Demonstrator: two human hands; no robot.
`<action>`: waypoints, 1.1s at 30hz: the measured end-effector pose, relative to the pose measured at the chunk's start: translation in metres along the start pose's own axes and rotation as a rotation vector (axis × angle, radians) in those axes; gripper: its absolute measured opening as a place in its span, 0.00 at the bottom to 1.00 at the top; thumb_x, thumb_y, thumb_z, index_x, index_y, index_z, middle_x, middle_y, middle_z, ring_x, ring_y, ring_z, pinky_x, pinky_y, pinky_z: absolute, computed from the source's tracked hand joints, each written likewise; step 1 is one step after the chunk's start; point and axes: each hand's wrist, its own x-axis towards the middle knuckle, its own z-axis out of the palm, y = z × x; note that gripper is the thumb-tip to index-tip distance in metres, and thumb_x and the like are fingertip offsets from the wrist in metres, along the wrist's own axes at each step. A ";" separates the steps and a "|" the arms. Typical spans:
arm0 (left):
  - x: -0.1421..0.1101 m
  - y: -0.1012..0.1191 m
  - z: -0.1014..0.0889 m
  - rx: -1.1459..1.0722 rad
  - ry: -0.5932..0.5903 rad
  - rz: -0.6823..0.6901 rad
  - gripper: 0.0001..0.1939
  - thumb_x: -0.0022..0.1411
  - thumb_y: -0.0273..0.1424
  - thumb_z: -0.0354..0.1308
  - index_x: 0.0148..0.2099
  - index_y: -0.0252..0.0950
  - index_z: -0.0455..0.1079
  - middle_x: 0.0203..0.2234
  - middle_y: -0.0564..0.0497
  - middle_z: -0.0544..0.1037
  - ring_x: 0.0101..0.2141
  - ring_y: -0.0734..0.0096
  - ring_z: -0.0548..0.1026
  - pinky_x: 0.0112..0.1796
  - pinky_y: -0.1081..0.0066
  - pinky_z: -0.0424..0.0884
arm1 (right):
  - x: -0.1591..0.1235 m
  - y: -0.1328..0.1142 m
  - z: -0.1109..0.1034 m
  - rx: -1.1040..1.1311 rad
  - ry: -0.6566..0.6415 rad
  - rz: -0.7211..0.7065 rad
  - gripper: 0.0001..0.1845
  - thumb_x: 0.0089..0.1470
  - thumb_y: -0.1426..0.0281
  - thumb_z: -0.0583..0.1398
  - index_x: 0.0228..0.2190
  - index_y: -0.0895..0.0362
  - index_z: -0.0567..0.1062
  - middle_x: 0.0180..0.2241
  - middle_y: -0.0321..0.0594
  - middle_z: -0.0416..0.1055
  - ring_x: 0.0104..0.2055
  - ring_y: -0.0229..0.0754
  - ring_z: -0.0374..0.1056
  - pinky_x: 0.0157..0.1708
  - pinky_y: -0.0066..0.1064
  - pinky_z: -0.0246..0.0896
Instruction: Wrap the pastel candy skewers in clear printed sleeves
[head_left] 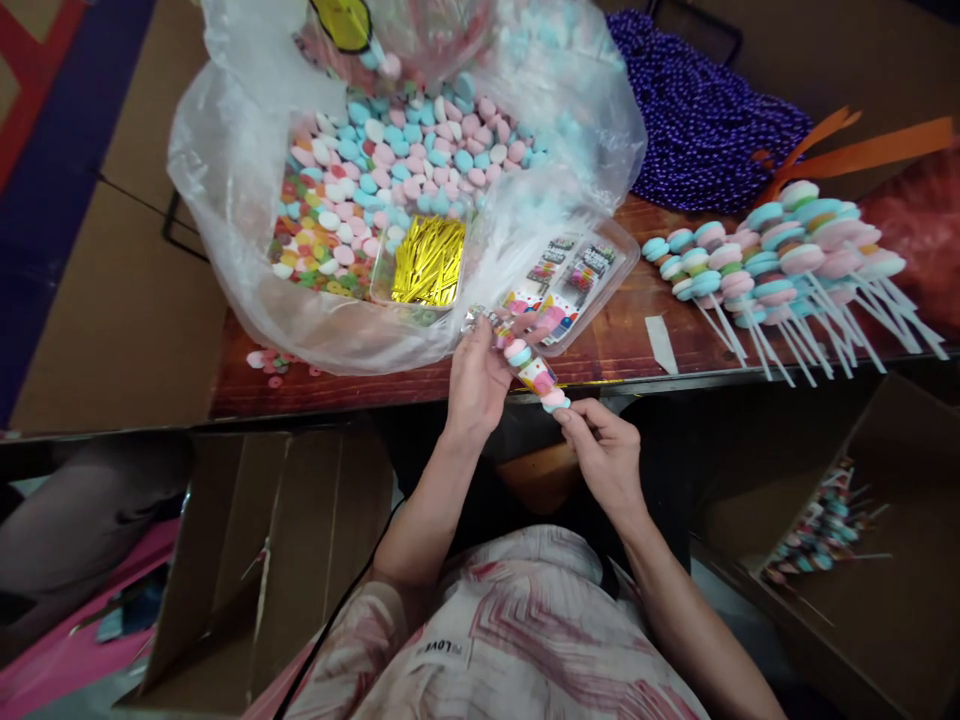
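Note:
My left hand (476, 375) and my right hand (600, 450) hold one candy skewer (534, 372) between them at the table's front edge. The skewer carries pink and blue round candies inside a clear printed wrapper. Left fingers pinch the wrapper's upper end. Right fingers pinch the lower end by the last candy. Just behind lies a clear tray (574, 285) of printed wrappers, and a small tub of gold twist ties (429, 262) sits inside the big plastic bag.
A big clear plastic bag (247, 200) of loose pastel candies fills the table's left. Unwrapped candy skewers (772, 265) are piled at the right, purple beads (697, 120) behind them. Open cardboard boxes stand below: one left (247, 560), one right (885, 590) holding wrapped skewers.

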 end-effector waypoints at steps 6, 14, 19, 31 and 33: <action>-0.013 -0.009 0.004 0.100 -0.026 0.038 0.19 0.56 0.45 0.69 0.40 0.39 0.69 0.34 0.49 0.84 0.46 0.57 0.83 0.43 0.65 0.78 | -0.002 -0.001 0.004 -0.132 0.044 -0.099 0.13 0.61 0.64 0.61 0.26 0.56 0.74 0.20 0.29 0.60 0.22 0.32 0.53 0.24 0.27 0.51; -0.023 -0.013 0.005 0.109 -0.051 -0.075 0.20 0.58 0.46 0.68 0.42 0.36 0.70 0.30 0.51 0.82 0.38 0.62 0.84 0.41 0.69 0.78 | 0.003 -0.004 0.011 -0.281 0.054 -0.308 0.13 0.63 0.66 0.58 0.27 0.56 0.74 0.23 0.34 0.66 0.24 0.33 0.59 0.28 0.27 0.56; -0.021 -0.014 0.004 0.010 -0.055 -0.064 0.19 0.62 0.47 0.64 0.40 0.35 0.71 0.31 0.48 0.83 0.42 0.60 0.84 0.45 0.65 0.77 | 0.000 -0.007 0.009 -0.102 0.000 -0.102 0.14 0.63 0.65 0.60 0.26 0.56 0.72 0.19 0.29 0.58 0.21 0.31 0.53 0.24 0.26 0.50; -0.033 -0.030 0.007 0.025 -0.099 -0.028 0.18 0.61 0.46 0.65 0.41 0.37 0.70 0.33 0.52 0.82 0.45 0.61 0.83 0.49 0.63 0.76 | 0.008 -0.010 0.015 0.049 0.030 0.003 0.18 0.60 0.63 0.60 0.21 0.56 0.68 0.17 0.29 0.59 0.21 0.31 0.53 0.22 0.25 0.50; -0.033 -0.031 0.006 0.040 -0.127 -0.025 0.18 0.60 0.46 0.66 0.41 0.37 0.70 0.33 0.52 0.81 0.44 0.62 0.83 0.48 0.64 0.77 | 0.007 -0.010 0.015 -0.024 0.062 -0.055 0.17 0.61 0.64 0.60 0.22 0.56 0.70 0.18 0.29 0.60 0.21 0.31 0.54 0.24 0.26 0.52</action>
